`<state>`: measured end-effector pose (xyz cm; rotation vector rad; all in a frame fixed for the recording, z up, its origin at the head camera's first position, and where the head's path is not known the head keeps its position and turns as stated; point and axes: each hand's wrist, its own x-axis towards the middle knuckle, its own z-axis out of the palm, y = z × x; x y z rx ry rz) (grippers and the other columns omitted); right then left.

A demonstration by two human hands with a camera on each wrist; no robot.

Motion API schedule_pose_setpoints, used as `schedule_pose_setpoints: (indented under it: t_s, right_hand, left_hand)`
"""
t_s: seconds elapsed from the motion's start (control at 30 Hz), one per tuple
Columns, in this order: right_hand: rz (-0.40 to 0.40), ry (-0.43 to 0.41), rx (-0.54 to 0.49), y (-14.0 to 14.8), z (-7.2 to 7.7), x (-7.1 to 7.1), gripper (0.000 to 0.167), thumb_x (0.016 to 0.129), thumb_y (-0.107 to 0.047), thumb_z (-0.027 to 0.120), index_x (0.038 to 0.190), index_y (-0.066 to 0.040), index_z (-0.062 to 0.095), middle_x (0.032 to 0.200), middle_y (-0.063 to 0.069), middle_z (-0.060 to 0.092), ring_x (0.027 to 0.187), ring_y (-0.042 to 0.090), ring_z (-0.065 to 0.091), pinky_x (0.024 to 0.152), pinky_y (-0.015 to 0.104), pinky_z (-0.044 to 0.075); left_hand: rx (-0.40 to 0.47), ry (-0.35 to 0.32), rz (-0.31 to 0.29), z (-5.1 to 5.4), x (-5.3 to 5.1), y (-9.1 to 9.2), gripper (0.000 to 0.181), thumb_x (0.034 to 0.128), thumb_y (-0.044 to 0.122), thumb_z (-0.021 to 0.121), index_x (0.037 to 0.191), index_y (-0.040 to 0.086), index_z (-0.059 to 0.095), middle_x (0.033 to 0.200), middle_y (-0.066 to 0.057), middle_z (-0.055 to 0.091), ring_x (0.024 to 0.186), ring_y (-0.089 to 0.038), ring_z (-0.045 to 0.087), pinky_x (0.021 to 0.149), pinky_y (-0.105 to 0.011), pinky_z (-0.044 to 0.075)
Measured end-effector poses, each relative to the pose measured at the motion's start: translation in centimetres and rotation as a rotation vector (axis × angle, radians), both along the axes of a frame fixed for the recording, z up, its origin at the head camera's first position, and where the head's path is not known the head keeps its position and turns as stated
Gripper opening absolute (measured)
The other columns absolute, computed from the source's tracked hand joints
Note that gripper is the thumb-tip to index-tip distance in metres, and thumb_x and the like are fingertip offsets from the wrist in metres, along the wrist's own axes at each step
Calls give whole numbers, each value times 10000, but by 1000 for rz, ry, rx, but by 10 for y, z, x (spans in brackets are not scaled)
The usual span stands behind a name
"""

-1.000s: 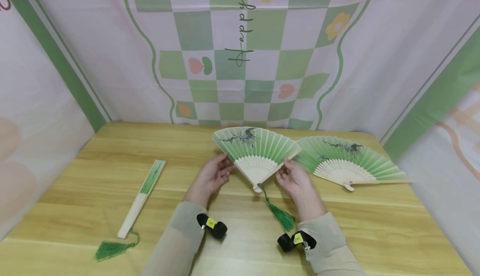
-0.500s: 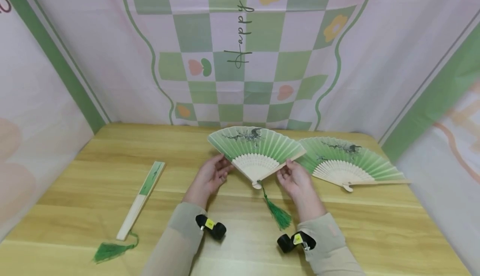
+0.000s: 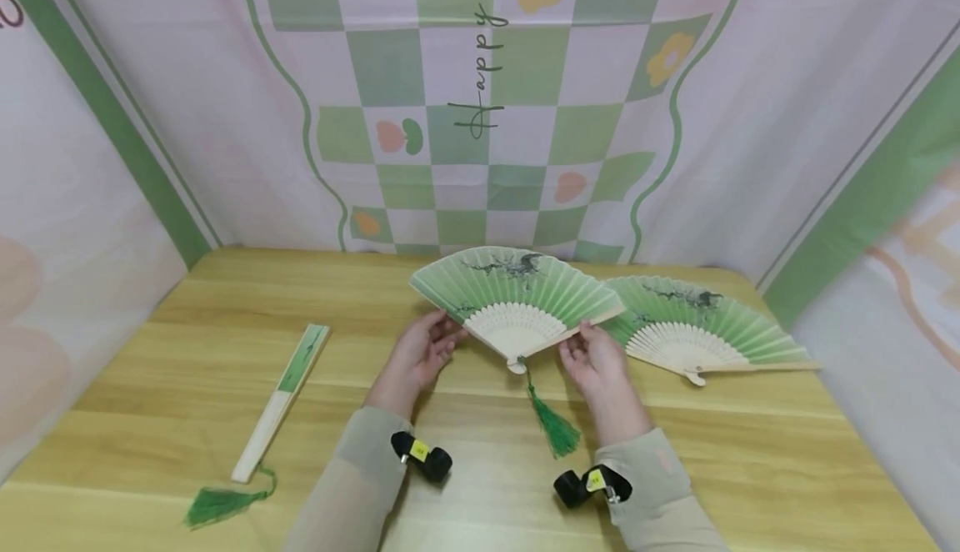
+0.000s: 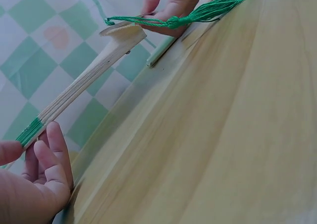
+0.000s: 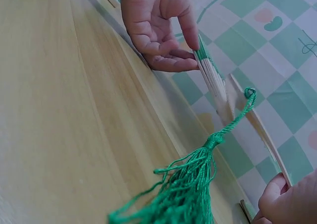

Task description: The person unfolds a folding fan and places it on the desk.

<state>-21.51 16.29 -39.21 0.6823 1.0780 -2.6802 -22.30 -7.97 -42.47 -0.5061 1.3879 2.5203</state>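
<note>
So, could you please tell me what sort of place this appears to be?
Probably a staged recording corner, though I can't be certain: patterned cloth hangs around three sides of a wood-grain table, and two black wrist cameras are in view.

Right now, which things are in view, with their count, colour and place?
Table: one, tan, below.
Held fan: one, green-cream, centre.
Spread fan: one, green-cream, table's right.
Folded fan: one, green-cream, table's left.
Tassels: two, green, on held and folded fans.
Printed cloth: count unclear, mostly white-green, behind table.
Sleeves: two, beige, foreground.
Wrist cameras: two, black, on sleeves.
Left grip: one, pinching held fan's left edge.
Right grip: one, pinching its right edge.
</note>
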Motion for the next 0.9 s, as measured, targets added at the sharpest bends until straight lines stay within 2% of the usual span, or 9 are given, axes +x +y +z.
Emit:
schedule_pose_setpoints:
  t_s: [0.33, 0.53, 0.7, 0.9]
  right_hand:
    - [-113, -35, -18, 2, 1, 0, 161, 1071, -185, 353, 1201, -163, 447, 1087, -19, 459, 1015, 62, 447, 859, 171, 431]
    - [-147, -40, -37, 4, 3, 0, 212, 1071, -176, 344, 1260, -175, 441, 1166, -28, 446, 1071, 55, 448, 918, 185, 419]
    - [-168, -45, -50, 3, 4, 0, 204, 1072, -174, 335, 1246, -176, 441, 1159, -29, 447, 1068, 55, 447, 925, 187, 411]
    - [-184, -60, -44, 3, 5, 0, 243, 1073, -168, 334, 1299, -178, 421, 1176, -31, 444, 1097, 53, 445, 1008, 191, 387]
  left_hand:
    - [4, 35, -7, 1, 2, 2, 331, 1040, 222, 491, 1326, 71, 563, 1029, -21, 678, 893, -128, 650, 695, -168, 479]
    - [6, 51, -9, -1, 3, 2, 348, 1041, 204, 486, 1346, 50, 550, 1036, -27, 681, 918, -134, 660, 724, -168, 488]
    - [12, 50, -4, 0, 3, 2, 340, 1040, 194, 488, 1341, 48, 553, 1018, -23, 687, 921, -139, 667, 723, -168, 492]
    - [13, 40, 2, -1, 2, 4, 327, 1035, 190, 499, 1321, 48, 570, 995, -24, 690, 903, -139, 673, 694, -163, 491]
